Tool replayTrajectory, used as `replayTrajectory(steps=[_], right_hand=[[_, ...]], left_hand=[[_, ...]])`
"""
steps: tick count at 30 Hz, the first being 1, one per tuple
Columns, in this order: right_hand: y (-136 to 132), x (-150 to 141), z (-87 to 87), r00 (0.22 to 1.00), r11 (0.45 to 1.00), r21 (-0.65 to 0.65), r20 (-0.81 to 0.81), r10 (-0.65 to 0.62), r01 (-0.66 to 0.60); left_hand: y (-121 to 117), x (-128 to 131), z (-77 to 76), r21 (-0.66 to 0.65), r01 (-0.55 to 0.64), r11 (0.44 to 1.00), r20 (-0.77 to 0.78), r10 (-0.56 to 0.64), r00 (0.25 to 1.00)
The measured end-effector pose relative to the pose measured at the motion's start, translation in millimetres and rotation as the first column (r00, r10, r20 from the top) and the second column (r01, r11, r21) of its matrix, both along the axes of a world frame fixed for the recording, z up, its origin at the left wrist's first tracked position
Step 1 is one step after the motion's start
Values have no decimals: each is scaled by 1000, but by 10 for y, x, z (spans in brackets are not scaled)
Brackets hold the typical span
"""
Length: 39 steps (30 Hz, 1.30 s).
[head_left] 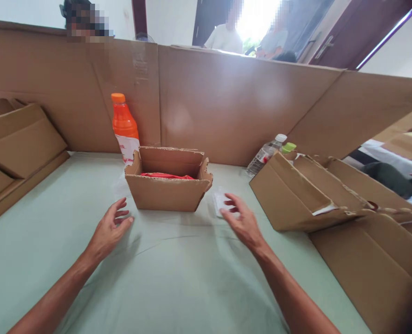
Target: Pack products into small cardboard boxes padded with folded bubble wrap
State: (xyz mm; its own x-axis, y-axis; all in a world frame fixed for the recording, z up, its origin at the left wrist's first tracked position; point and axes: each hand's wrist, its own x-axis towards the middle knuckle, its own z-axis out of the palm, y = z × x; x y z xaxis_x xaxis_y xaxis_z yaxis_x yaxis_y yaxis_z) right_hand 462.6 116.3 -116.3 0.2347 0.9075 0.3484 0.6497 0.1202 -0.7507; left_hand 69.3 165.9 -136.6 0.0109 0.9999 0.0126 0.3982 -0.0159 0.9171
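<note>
An open cardboard box [167, 194] stands on the pale green tablecloth [178, 273], with something red [167, 176] showing inside; its kind is hidden. To the left of the box my left hand [110, 227] hovers with fingers apart, holding nothing. On the other side my right hand [241, 220] is also open and empty, its fingertips near a small clear-and-white packet [221, 203] lying beside the box. Behind the box's left corner rises an orange bottle [125, 125] with an orange cap and a white label.
Cardboard panels [220, 102] wall off the table's far side. A clear plastic bottle [267, 155] leans at the back right, by a green cap [288, 147]. More cardboard boxes [296, 195] stand on the right and folded cardboard [25, 139] on the left. People are beyond the panels.
</note>
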Motion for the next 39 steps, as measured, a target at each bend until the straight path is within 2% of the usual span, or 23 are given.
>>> replayTrajectory(steps=[3, 6, 8, 11, 16, 19, 21, 24, 26, 27, 28, 29, 30, 31, 32, 33, 35, 36, 37, 39], right_hand=[[211, -473, -80, 978, 977, -102, -110, 175, -186], [489, -716, -151, 971, 970, -125, -150, 188, -208], [610, -721, -186, 973, 972, -126, -146, 178, -196], [605, -495, -215, 984, 983, -105, -104, 141, -152], [381, 283, -243, 992, 989, -82, 14, -123, 124], [342, 575, -238, 973, 968, -106, 63, -222, 228], [321, 557, -196, 969, 966, -93, 84, -232, 240], [152, 208, -71, 971, 975, -22, 101, -218, 222], [-88, -172, 36, 985, 989, 45, 93, -147, 144], [-234, -375, 95, 996, 996, 86, 79, -45, 38], [-383, -567, 161, 990, 985, 110, 69, 127, -134], [-524, -734, 235, 926, 923, 89, 67, 370, -375], [-646, -863, 315, 808, 806, 63, 47, 587, -589], [-742, -942, 399, 711, 710, 44, 3, 704, -703], [-808, -970, 479, 665, 667, 30, -51, 745, -744], [-846, -949, 547, 701, 706, 21, -107, 706, -708], [-857, -809, 617, 876, 886, -23, -168, 453, -463], [-843, -722, 607, 936, 943, -58, -154, 317, -329], [-825, -643, 564, 969, 969, -90, -113, 218, -229], [-792, -556, 386, 988, 977, -153, 24, 154, -149]], left_hand=[[217, 287, 2, 61, -25, 998, 24, 23, 999], [437, 436, 30, 91, -46, 995, 2, 46, 999], [571, 466, 52, 85, -60, 995, 1, 61, 998], [652, 435, 52, 55, -74, 996, 7, 74, 997], [385, 229, -97, -33, -40, 999, 25, 41, 999], [171, 116, -188, -40, -10, 999, 20, 11, 1000], [52, 79, -197, -23, 7, 1000, -34, -8, 999], [-112, 68, -139, 14, 79, 997, -112, -77, 991], [-214, 74, -83, 21, 144, 989, -127, -140, 982], [-259, 79, -56, 16, 170, 985, -128, -167, 978], [-296, 85, -31, 13, 186, 982, -127, -183, 975], [-326, 91, -5, 13, 192, 981, -126, -189, 974], [-349, 97, 20, 18, 192, 981, -126, -188, 974], [-365, 104, 47, 24, 188, 982, -127, -184, 975], [-378, 109, 73, 33, 186, 982, -131, -180, 975], [-390, 114, 98, 45, 187, 981, -139, -180, 974], [-426, 116, 134, 66, 211, 975, -169, -198, 966], [-458, 116, 141, 79, 237, 968, -194, -218, 956], [-502, 117, 138, 99, 269, 958, -231, -241, 943], [-628, 136, 101, 158, 357, 921, -340, -289, 895]])
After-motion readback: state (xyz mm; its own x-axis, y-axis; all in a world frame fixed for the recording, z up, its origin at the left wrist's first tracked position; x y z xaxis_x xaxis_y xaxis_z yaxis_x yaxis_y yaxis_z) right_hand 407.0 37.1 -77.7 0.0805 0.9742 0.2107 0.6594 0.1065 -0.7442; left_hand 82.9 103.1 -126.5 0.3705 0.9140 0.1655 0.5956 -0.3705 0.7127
